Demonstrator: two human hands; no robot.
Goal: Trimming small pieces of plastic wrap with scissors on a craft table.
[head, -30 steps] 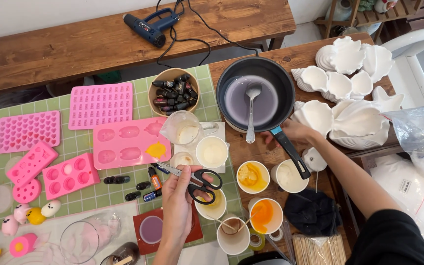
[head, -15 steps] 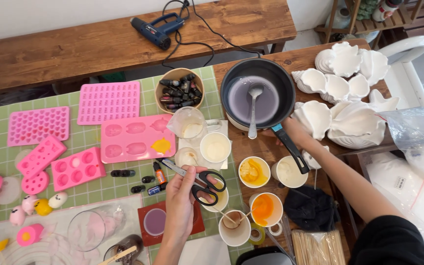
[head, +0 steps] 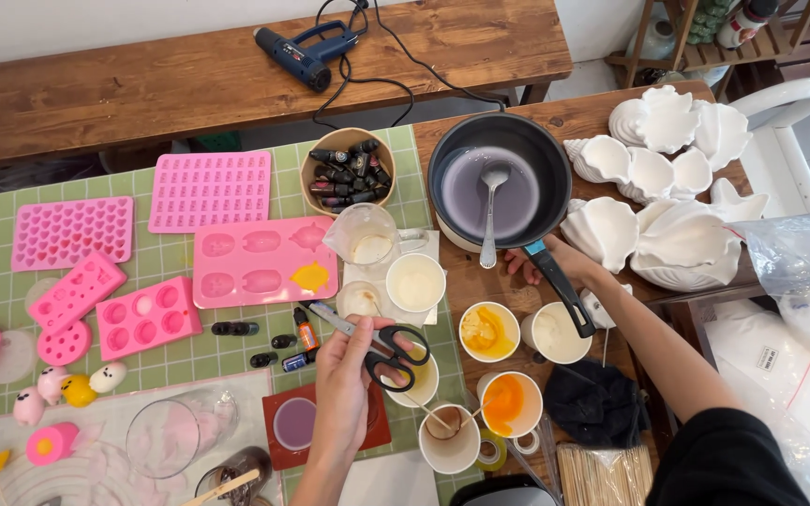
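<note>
Left hand (head: 349,361) grasps black-handled scissors (head: 377,342) over a paper cup (head: 416,379), blades towards pink mould (head: 260,262). Right hand (head: 555,262) apparently closed on pan handle (head: 560,286), partly hidden; dark pan (head: 499,178) holds spoon (head: 491,211) in purple liquid

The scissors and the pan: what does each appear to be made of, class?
Scissors, in the left hand: shiny metal blades, black handles, probably plastic. Pan, right hand at its handle: dark matt coated metal, seemingly; handle black and blue, likely plastic.
</note>
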